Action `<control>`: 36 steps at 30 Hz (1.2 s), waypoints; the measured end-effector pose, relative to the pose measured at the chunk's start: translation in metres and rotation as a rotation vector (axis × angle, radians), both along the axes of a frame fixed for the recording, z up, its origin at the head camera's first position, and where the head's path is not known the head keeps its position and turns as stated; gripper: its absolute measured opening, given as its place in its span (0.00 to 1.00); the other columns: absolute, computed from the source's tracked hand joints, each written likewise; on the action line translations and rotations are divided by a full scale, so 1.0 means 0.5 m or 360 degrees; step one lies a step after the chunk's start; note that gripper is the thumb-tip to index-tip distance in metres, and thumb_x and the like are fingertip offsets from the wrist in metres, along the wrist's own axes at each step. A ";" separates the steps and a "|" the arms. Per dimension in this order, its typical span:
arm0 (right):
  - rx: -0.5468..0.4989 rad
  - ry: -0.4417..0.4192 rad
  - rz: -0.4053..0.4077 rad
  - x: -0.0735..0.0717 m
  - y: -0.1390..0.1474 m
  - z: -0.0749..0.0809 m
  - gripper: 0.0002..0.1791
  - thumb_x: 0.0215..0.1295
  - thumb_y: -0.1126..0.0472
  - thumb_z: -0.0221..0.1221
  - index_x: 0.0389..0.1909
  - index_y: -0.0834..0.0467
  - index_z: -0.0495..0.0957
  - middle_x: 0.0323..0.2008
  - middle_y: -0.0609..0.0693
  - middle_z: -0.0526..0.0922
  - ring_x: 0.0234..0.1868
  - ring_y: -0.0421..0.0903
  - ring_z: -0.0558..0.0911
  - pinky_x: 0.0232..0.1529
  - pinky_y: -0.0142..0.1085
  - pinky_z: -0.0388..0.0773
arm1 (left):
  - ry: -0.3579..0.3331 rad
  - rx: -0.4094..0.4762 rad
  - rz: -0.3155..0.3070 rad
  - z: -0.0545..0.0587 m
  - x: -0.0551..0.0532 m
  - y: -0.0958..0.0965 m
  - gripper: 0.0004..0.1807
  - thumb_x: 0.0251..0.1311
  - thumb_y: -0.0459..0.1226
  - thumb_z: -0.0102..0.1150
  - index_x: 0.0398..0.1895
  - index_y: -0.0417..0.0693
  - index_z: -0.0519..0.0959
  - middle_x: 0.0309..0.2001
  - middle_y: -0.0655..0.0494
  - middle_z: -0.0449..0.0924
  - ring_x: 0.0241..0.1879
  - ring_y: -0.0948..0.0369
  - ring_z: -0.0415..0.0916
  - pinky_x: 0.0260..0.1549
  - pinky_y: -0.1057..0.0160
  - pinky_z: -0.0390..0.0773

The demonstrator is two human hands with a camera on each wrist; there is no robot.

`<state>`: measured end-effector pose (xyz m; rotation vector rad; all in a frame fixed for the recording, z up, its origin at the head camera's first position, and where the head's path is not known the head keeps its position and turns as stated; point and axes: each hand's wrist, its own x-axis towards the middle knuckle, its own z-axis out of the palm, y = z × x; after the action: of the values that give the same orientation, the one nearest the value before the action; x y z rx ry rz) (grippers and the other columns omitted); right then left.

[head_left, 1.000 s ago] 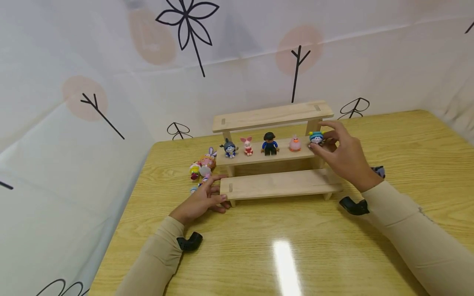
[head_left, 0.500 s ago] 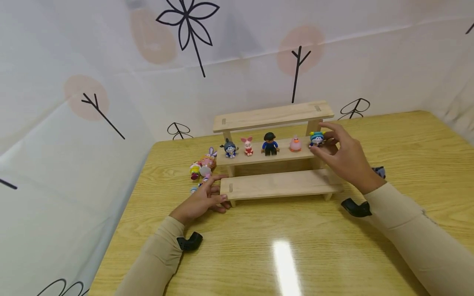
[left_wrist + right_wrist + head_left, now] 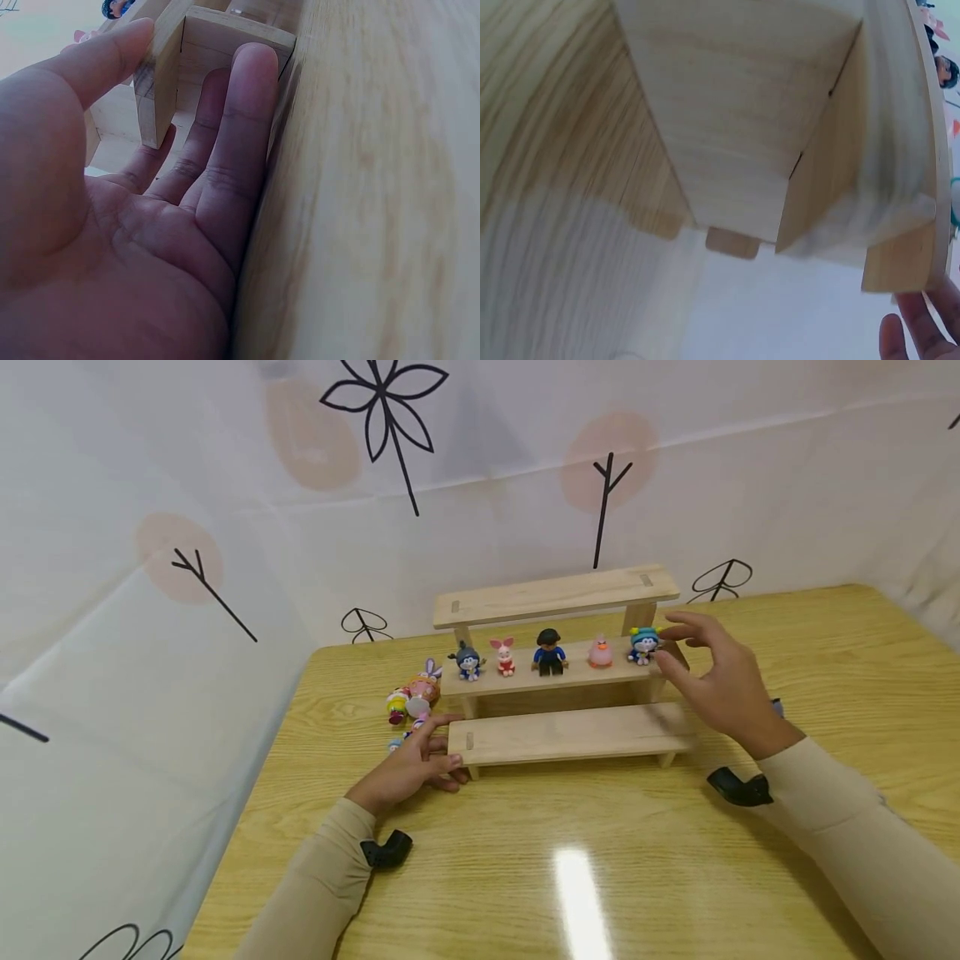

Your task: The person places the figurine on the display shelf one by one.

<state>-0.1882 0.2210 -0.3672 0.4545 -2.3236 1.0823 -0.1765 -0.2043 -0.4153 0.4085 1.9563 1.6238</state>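
Fingers of your left hand [image 3: 408,770] grip the wooden stand [image 3: 570,733] at near left; blue-hatted figure [image 3: 643,647] sits right on the middle shelf [image 3: 579,671]; your right hand [image 3: 720,687] has drawn back, fingers parted, empty. Placement looks done.

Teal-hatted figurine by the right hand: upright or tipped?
Upright: in the head view, the teal-hatted figurine is on the middle shelf, hat at top, feet at the board.
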 end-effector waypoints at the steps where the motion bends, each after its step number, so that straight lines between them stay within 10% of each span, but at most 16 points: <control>1: -0.0007 0.0006 -0.0015 0.002 0.003 0.000 0.28 0.69 0.64 0.61 0.69 0.55 0.69 0.50 0.62 0.83 0.53 0.50 0.78 0.58 0.29 0.69 | 0.0002 -0.0001 0.0001 0.000 0.000 0.000 0.37 0.72 0.40 0.56 0.78 0.62 0.49 0.59 0.37 0.73 0.47 0.54 0.84 0.47 0.52 0.86; 7: -0.0014 -0.0010 -0.0077 0.016 0.029 0.003 0.20 0.72 0.62 0.56 0.63 0.61 0.74 0.49 0.59 0.82 0.47 0.23 0.72 0.38 0.12 0.68 | 0.0010 0.0007 0.0002 -0.002 0.000 0.001 0.36 0.72 0.40 0.56 0.78 0.64 0.51 0.59 0.38 0.73 0.47 0.54 0.84 0.46 0.52 0.86; 20: 0.0093 -0.0129 -0.0218 0.031 0.099 -0.004 0.12 0.72 0.61 0.57 0.50 0.62 0.82 0.39 0.21 0.70 0.39 0.20 0.68 0.38 0.15 0.64 | 0.0000 0.0017 0.0002 -0.001 0.001 -0.001 0.37 0.72 0.41 0.57 0.78 0.63 0.50 0.59 0.37 0.73 0.47 0.54 0.84 0.46 0.53 0.86; 36: 0.0394 -0.0702 -0.0267 0.024 0.220 -0.003 0.22 0.76 0.47 0.51 0.55 0.60 0.78 0.41 0.63 0.81 0.27 0.31 0.70 0.24 0.34 0.66 | 0.0009 0.0048 -0.0014 -0.004 -0.001 -0.001 0.36 0.73 0.36 0.55 0.78 0.60 0.50 0.57 0.37 0.75 0.46 0.56 0.85 0.46 0.53 0.86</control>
<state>-0.1763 0.3312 -0.3688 0.1087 -2.8416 0.8842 -0.1770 -0.2046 -0.4171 0.4336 1.9338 1.6497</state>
